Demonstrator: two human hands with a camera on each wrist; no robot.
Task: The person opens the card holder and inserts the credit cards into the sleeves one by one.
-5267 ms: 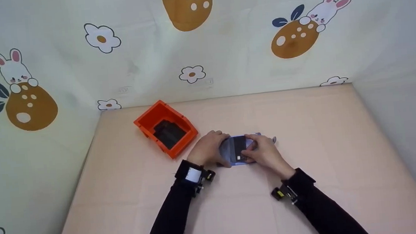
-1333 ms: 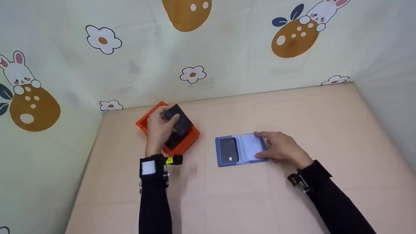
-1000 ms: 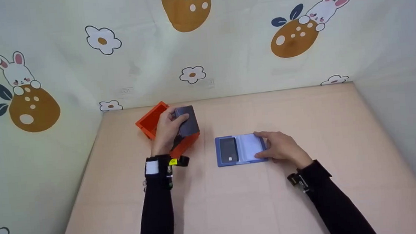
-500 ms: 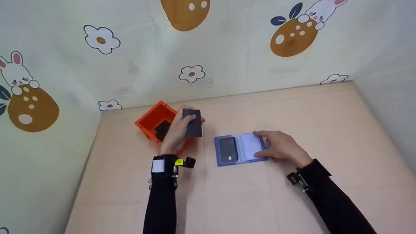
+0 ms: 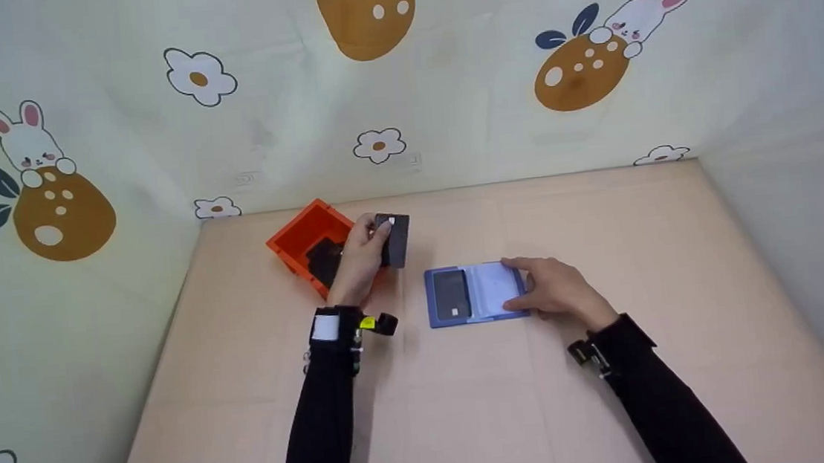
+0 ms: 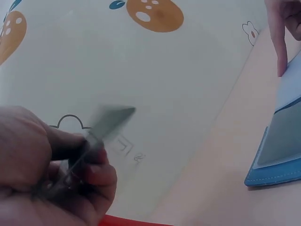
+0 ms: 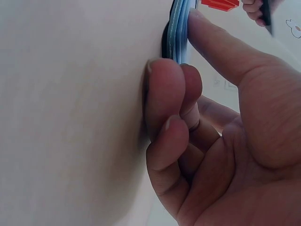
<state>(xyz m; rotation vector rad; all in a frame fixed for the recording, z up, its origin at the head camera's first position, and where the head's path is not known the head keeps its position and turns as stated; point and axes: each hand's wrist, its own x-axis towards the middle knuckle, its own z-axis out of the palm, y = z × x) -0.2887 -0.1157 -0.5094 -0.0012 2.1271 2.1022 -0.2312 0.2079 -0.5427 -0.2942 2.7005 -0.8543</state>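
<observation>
In the head view my left hand (image 5: 359, 262) pinches a black card (image 5: 399, 240) with a small pale chip, thumb on its face. It hangs beside the right edge of the orange bin (image 5: 305, 229). The same card (image 6: 113, 121) is blurred and nearly edge-on in the left wrist view. A blue card holder (image 5: 498, 289) lies spread on the table, a dark chip card (image 5: 451, 291) in its left pocket. My right hand (image 5: 559, 289) holds the holder's right side, thumb and forefinger on the clear pages; its other fingers (image 7: 167, 141) are curled close to the table.
Several dark cards (image 5: 323, 260) lie inside the orange bin, partly hidden by my left hand. A pale cloth tabletop (image 5: 464, 406) spreads around the holder. Behind it rises a printed curtain (image 5: 476, 106) with rabbits and flowers.
Over the last seconds my left hand lifted the black card from the bin, moved right and turned it. The holder now shows its left pocket card; my right hand keeps its place.
</observation>
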